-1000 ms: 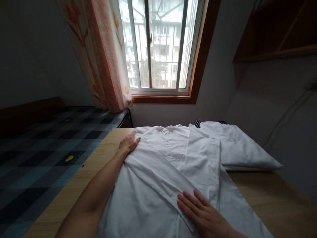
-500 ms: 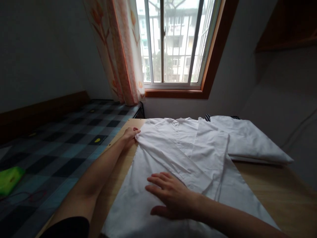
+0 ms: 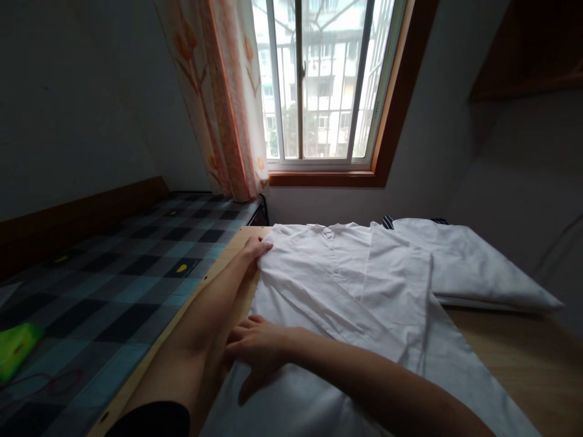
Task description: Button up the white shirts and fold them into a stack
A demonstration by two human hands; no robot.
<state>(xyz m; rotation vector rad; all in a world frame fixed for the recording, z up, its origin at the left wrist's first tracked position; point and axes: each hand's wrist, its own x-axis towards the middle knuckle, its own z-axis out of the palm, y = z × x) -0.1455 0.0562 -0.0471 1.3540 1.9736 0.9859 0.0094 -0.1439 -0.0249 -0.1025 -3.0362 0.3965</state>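
Note:
A white button-up shirt (image 3: 337, 273) lies spread on the wooden table, with sleeves folded across its front and some creases running diagonally. At its upper left side, my left hand (image 3: 257, 249) pinches the cloth edge between thumb and fingers. My right hand (image 3: 260, 347) is lower down, over the shirt's left edge. Its fingers are apart and its thumb points down; whether it touches the cloth I cannot tell. Part of the lower shirt is hidden beneath my right forearm.
Folded white cloth (image 3: 483, 267) sits on the right of the wooden table (image 3: 514, 352), with something striped behind it. A bed with a checked cover (image 3: 136, 285) stands along the left, holding a bright green item (image 3: 19, 349). Beyond are a curtain (image 3: 228, 103) and a window (image 3: 323, 91).
My right hand has moved left across the shirt to its left edge. My left hand stays at the shirt's upper left side, its grip shifted slightly up the edge. The view has shifted a little.

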